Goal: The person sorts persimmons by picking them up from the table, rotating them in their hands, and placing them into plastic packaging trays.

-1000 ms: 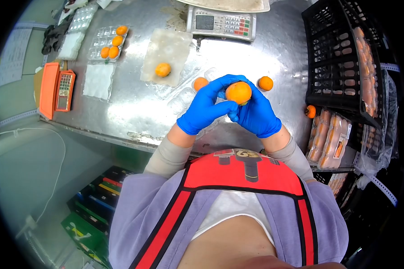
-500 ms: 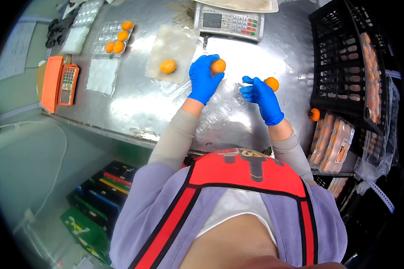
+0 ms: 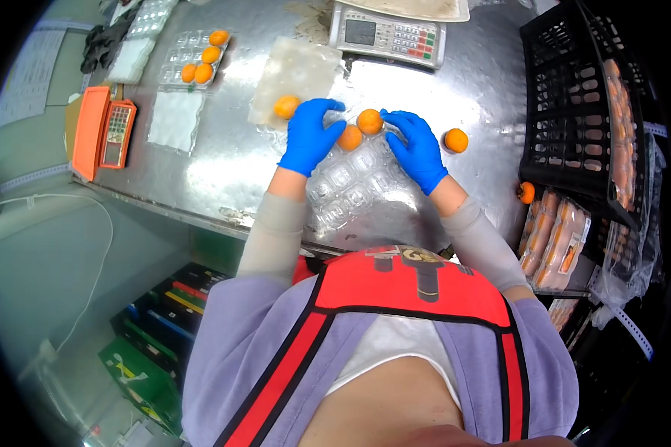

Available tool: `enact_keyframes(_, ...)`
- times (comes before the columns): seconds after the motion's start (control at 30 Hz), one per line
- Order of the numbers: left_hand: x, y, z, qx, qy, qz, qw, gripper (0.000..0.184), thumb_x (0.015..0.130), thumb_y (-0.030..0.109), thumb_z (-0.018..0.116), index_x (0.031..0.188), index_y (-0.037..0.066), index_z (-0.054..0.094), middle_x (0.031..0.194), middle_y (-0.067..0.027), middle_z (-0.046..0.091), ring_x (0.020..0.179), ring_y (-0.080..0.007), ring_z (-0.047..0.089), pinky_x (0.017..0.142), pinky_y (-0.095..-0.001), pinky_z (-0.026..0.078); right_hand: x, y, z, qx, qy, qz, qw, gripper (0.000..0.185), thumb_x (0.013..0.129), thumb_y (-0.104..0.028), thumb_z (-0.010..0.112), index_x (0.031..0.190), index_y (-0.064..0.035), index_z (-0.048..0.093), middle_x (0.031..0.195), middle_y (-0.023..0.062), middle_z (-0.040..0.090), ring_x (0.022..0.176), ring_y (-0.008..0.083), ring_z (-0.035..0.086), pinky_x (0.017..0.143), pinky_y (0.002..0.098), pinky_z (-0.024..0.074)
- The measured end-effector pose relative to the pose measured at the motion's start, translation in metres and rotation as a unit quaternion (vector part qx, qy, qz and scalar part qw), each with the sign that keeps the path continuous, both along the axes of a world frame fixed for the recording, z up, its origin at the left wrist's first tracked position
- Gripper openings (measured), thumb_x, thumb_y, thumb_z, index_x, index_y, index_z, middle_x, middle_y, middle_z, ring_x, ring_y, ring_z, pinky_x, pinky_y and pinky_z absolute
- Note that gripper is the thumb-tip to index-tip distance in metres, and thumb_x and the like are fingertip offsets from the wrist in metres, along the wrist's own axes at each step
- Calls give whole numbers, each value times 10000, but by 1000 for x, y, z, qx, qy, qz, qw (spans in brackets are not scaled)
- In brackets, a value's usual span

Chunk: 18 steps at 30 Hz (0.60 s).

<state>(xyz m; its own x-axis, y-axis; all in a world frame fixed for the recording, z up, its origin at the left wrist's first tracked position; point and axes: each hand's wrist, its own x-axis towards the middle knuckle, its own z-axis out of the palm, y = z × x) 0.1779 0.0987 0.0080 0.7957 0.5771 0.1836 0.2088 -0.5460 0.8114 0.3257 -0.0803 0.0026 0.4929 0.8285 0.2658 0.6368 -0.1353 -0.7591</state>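
Observation:
A clear plastic tray with moulded cups [image 3: 343,186] lies in front of me on the metal table. Two orange persimmons sit at its far end: the nearer persimmon [image 3: 350,138] is beside the thumb of my left hand [image 3: 309,138], and the farther persimmon [image 3: 370,121] is by the fingertips of my right hand [image 3: 416,149]. Both hands wear blue gloves. The left fingers are spread and curved, with the thumb apart. My right fingers reach toward the farther fruit, not wrapped around it; whether they touch is unclear. Another persimmon [image 3: 286,107] lies just beyond my left hand, and one more [image 3: 456,140] to the right.
A weighing scale [image 3: 388,36] stands at the back. Far left are a tray with several persimmons [image 3: 210,55], white padded sheets [image 3: 174,119] and an orange-cased scale [image 3: 101,134]. A black crate [image 3: 566,97] and packed fruit trays [image 3: 559,242] stand at right.
My left hand has drawn back left, off the persimmon it held. Two persimmons now show between my hands. My right hand has moved left toward them, and more of the tray is visible.

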Motion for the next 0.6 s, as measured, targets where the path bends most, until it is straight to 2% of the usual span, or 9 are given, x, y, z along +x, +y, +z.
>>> enact_keyframes(0.03,-7,-2,7,67,38,-21,997,335,740,89,709,1063,61,626,1033,-73,628,931,-220,614,814,-335,501,0,3,-1,-9,-83,4,996,401,799,-90,626,1192,-170,601,1120,94,591,1038,287,554,897,374,469)
enact_keyframes(0.1,-13,-14,7,4,72,-17,997,431,696,130,741,1104,74,612,1039,-86,625,965,-249,598,846,-352,486,4,11,-5,-8,-84,18,996,424,786,-76,616,1193,-193,602,1156,91,575,1059,283,540,907,378,465)
enact_keyframes(0.17,-12,-29,15,159,116,-31,980,503,646,184,762,1114,87,608,1043,-105,620,975,-279,585,859,-374,474,7,20,-4,-41,-130,65,988,431,780,-91,636,1206,-142,590,1176,102,575,1061,305,534,917,375,452)
enact_keyframes(0.3,0,-40,14,167,223,1,960,558,618,226,761,1138,103,598,1025,-110,618,948,-303,579,842,-394,474,14,30,7,-85,-105,89,987,443,760,-116,657,1197,-151,595,1123,95,597,1024,302,547,893,375,460)
enact_keyframes(0.37,-1,-38,13,146,204,-1,968,547,621,234,757,1126,96,598,1016,-108,621,942,-307,579,826,-399,472,19,31,10,-169,-107,86,976,433,764,-138,658,1192,-151,598,1057,95,616,980,291,562,864,374,467)
enact_keyframes(0.43,-3,-34,16,127,184,-5,975,536,625,243,753,1114,89,597,1006,-105,624,936,-310,579,809,-404,469,19,26,11,-140,-114,68,981,385,778,-140,644,1161,-152,614,1024,83,629,939,277,575,841,367,476)
enact_keyframes(0.5,-10,-35,24,-25,-3,-12,1000,538,643,189,774,1133,74,584,1078,-99,617,1008,-273,578,883,-373,452,15,20,13,-112,-119,52,985,339,792,-143,629,1131,-152,631,990,71,641,898,262,589,819,359,484)
enact_keyframes(0.53,-9,-37,36,-25,-3,-12,1000,538,643,189,774,1133,74,584,1078,-99,617,1008,-273,578,883,-373,452,13,17,16,-61,-59,43,995,340,822,-183,621,1158,-132,618,1020,78,642,921,240,594,820,335,483)
enact_keyframes(0.6,-7,-43,66,-258,-118,-42,958,567,659,125,789,1171,58,558,1167,-92,591,1099,-223,547,972,-343,403,5,10,30,-10,1,34,999,351,852,-224,613,1184,-112,605,1050,86,643,944,217,599,822,310,482)
